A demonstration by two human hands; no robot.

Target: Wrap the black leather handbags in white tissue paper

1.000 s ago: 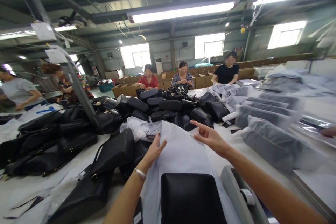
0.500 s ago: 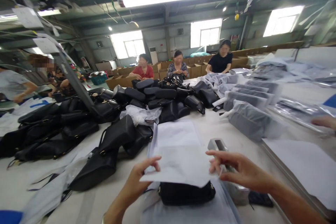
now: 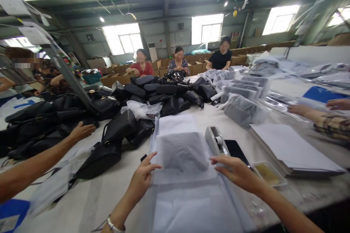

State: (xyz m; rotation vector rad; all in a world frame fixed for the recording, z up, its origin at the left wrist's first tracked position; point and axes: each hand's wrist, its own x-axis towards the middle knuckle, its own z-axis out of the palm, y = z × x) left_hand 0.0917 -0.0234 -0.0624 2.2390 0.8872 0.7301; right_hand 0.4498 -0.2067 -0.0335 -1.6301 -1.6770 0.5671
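Paper (image 3: 182, 153) is sitting flat pretty much dead center between the left hand (image 3: 140, 180) and right hand (image 3: 240, 174), both apart with loose, spread fingers by its sides, neither really closer, long way pointing forward, tape dispenser (image 3: 212, 139) just right, black bags (image 3: 120, 126) off left.

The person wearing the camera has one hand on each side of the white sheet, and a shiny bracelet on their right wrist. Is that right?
Not quite: the bracelet is on the left wrist, as the head view shows. The left hand and right hand are on each side of the white sheet.
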